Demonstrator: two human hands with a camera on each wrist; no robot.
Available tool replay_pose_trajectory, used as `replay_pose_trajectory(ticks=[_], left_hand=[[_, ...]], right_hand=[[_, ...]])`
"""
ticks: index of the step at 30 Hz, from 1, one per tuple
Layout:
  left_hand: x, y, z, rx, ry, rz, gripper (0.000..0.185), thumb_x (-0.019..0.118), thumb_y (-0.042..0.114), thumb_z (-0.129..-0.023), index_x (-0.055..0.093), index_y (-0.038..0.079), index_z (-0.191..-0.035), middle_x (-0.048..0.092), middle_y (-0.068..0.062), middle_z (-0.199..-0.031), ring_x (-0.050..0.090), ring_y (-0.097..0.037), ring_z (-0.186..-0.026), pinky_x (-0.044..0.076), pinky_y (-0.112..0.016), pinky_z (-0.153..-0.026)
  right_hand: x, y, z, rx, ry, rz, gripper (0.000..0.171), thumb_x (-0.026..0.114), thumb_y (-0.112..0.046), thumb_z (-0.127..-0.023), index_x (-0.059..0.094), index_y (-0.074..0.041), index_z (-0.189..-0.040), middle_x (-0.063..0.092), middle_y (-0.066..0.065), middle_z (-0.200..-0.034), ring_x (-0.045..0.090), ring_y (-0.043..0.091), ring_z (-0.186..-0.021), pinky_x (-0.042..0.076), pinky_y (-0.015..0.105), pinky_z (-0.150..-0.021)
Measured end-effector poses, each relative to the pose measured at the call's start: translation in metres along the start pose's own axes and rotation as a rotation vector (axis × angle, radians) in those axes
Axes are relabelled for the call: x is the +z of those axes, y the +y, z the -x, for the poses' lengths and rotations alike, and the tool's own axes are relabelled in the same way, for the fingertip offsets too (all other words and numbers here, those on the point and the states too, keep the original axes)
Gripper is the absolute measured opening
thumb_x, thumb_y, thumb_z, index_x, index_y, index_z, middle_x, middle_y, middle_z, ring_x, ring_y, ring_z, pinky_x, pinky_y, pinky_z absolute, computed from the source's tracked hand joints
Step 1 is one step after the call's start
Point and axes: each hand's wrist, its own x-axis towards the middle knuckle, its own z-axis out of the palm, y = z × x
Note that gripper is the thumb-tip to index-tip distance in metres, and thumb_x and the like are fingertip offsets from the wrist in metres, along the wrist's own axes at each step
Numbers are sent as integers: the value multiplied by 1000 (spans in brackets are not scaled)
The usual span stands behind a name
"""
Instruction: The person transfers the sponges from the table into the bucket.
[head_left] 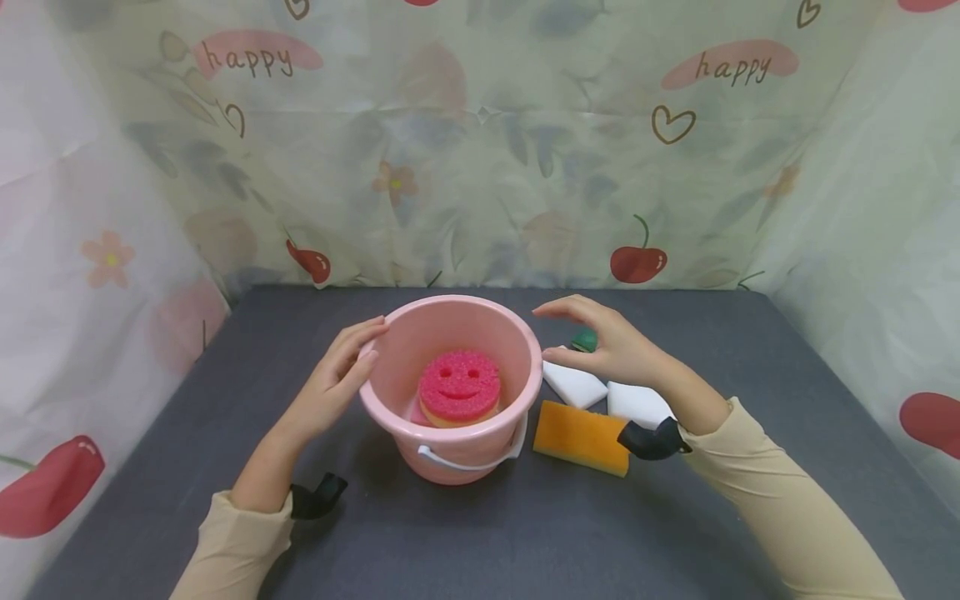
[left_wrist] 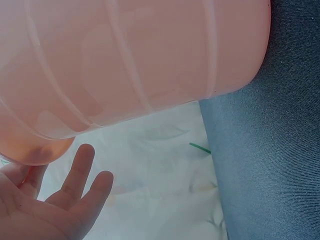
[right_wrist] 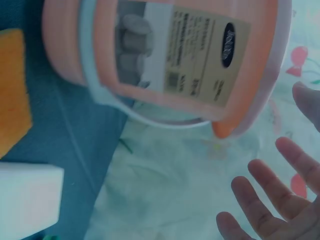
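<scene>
A pink bucket [head_left: 450, 450] with a white handle [head_left: 472, 462] stands upright on the dark table. Inside it lies a round pink sponge [head_left: 459, 387] with a smiling face cut into it, over another pink piece. My left hand [head_left: 330, 379] is at the bucket's left rim, its fingertips right at the edge and its fingers loosely spread in the left wrist view. On the other side, my right hand [head_left: 611, 342] hovers beside the right rim, fingers apart and nothing between them. The right wrist view shows a printed label [right_wrist: 182, 52] on the bucket's side.
Right of the bucket lies an orange sponge [head_left: 581, 437]. Behind it are two white sponge blocks [head_left: 573, 383], one partly under my right forearm in the head view. A small green item [head_left: 585, 340] shows behind my right hand. Patterned curtains [head_left: 480, 167] surround the table [head_left: 480, 542].
</scene>
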Motion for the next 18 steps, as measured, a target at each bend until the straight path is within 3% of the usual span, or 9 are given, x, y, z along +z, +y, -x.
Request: replay_pose_trajectory(ticks=[18], left_hand=[[1, -1, 0, 30, 12, 1, 41, 46, 10, -96, 43, 7, -137, 33, -11, -147, 34, -26, -131, 36, -5, -93]], right_hand=[[5, 31, 31, 162, 5, -29, 48, 66, -27, -86, 51, -15, -130, 54, 5, -132, 50, 27, -122, 40, 50, -102]])
